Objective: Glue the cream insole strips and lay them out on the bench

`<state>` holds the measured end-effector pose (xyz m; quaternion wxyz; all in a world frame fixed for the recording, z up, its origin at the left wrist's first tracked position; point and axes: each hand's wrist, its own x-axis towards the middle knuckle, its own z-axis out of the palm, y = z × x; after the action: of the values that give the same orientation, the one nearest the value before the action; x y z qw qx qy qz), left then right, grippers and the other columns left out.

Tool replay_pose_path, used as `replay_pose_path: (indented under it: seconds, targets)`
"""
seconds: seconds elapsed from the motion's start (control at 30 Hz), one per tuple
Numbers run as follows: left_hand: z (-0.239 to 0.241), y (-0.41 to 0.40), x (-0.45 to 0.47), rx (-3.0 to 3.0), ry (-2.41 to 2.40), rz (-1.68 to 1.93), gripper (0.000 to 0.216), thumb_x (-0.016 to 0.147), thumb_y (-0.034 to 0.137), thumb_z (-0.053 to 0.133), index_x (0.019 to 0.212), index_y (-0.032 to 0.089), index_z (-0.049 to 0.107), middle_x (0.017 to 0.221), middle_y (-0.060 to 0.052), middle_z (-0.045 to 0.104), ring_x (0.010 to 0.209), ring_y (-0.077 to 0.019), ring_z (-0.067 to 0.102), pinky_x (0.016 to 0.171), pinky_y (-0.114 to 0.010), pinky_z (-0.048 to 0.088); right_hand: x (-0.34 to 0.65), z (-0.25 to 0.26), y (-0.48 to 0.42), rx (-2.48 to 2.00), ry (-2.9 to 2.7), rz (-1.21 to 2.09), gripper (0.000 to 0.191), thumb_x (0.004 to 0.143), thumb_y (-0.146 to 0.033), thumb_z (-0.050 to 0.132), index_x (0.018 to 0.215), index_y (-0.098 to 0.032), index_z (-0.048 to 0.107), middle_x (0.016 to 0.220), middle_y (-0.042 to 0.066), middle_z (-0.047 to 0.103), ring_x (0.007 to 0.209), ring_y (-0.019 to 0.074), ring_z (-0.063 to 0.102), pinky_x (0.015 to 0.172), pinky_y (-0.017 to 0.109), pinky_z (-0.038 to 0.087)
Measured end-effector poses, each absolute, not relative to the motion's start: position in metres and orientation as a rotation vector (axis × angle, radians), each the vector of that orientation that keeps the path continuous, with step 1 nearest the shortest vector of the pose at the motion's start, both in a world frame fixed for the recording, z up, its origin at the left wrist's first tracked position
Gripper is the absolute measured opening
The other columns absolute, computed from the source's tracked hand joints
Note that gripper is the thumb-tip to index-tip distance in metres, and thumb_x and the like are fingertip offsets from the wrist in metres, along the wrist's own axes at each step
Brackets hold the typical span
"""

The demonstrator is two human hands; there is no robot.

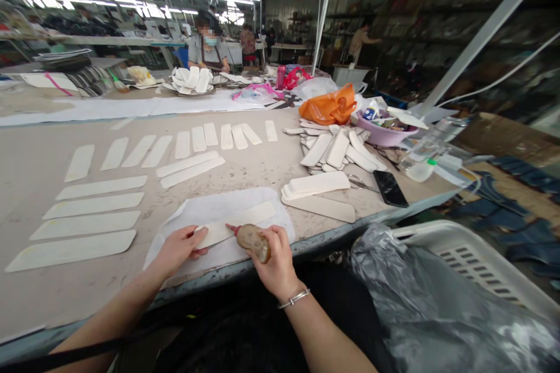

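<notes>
On a white sheet (184, 221) at the table's near edge lies a long white strip (258, 213). My left hand (186, 247) pinches the strip's left end between thumb and fingers. Wrapped round a brownish squeeze bottle with a red nozzle (252, 242) is my right hand (276, 262); the bottle is tilted and its tip points left, at or just above the strip's lower edge. I cannot tell whether the tip touches. To the right of the sheet, more white strips (319, 204) lie overlapped. Further strips (94, 207) are laid in rows at the left.
A heap of white pieces (336, 148) lies near an orange bag (330, 108) and a purple basin (385, 135). Scissors and a black phone (390, 188) rest near the right edge. Below stands a white basket (472, 256) with grey plastic. A masked co-worker (207, 46) sits opposite.
</notes>
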<state>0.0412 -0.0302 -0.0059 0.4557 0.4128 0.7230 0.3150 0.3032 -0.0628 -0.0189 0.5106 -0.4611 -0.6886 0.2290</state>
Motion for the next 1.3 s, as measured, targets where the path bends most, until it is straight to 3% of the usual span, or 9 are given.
replay_pose_path:
  seconds: [0.07,0.13,0.2,0.3,0.83,1.13,1.3]
  targets:
    - [-0.005,-0.034,0.035,1.3,1.926,0.81,0.033,0.069,0.044,0.072,0.091,0.02,0.069,0.074,-0.004,0.065,0.066,-0.0224,0.064,0.057,-0.028,0.048,0.303,-0.02,-0.063,-1.125,-1.683,0.551,0.048,0.074,-0.014,0.07,0.118,-0.025,0.053,0.113,0.009,0.047,0.105,0.0228,0.054,0.094,0.038,0.05]
    - [-0.005,-0.042,0.026,1.647,1.989,0.89,0.037,0.068,0.043,0.072,0.098,0.022,0.069,0.092,-0.007,0.066,0.081,-0.0239,0.064,0.074,-0.032,0.051,0.304,-0.021,-0.061,-1.135,-1.69,0.545,0.049,0.074,-0.014,0.069,0.118,-0.025,0.052,0.113,0.009,0.046,0.106,0.023,0.053,0.094,0.039,0.05]
    - [-0.009,-0.049,0.018,1.923,1.849,0.891,0.034,0.071,0.041,0.071,0.101,0.025,0.07,0.11,-0.008,0.064,0.098,-0.0261,0.061,0.093,-0.036,0.046,0.305,-0.022,-0.06,-1.141,-1.689,0.536,0.049,0.075,-0.013,0.068,0.119,-0.025,0.051,0.113,0.009,0.046,0.105,0.0232,0.053,0.094,0.04,0.05]
    - [-0.019,-0.057,0.01,2.02,1.565,0.796,0.026,0.073,0.037,0.07,0.096,0.028,0.074,0.111,-0.008,0.067,0.105,-0.0271,0.058,0.103,-0.04,0.04,0.306,-0.024,-0.059,-1.146,-1.681,0.507,0.048,0.075,-0.013,0.068,0.118,-0.025,0.052,0.112,0.009,0.046,0.105,0.0235,0.053,0.094,0.041,0.05]
    - [-0.033,-0.06,0.009,1.94,1.555,0.861,0.018,0.072,0.032,0.073,0.089,0.029,0.076,0.094,-0.007,0.071,0.09,-0.0245,0.058,0.096,-0.04,0.042,0.268,-0.019,-0.071,-0.938,-1.834,0.575,0.053,0.072,-0.006,0.061,0.12,-0.026,0.052,0.113,0.009,0.045,0.106,0.0228,0.051,0.091,0.039,0.052]
    - [-0.032,-0.062,0.008,2.006,1.556,0.875,0.015,0.072,0.03,0.073,0.087,0.029,0.076,0.092,-0.006,0.072,0.088,-0.0237,0.061,0.092,-0.037,0.045,0.3,-0.023,-0.057,-1.167,-1.708,0.426,0.053,0.073,-0.004,0.061,0.119,-0.026,0.051,0.112,0.009,0.043,0.105,0.0235,0.051,0.095,0.043,0.049]
    - [-0.042,-0.059,0.001,2.333,1.497,0.881,0.016,0.076,0.026,0.068,0.091,0.027,0.074,0.091,-0.004,0.072,0.086,-0.0204,0.063,0.086,-0.033,0.049,0.319,-0.025,-0.049,-1.24,-1.669,0.314,0.047,0.076,-0.006,0.062,0.118,-0.023,0.051,0.112,0.009,0.043,0.106,0.0241,0.049,0.095,0.044,0.049]
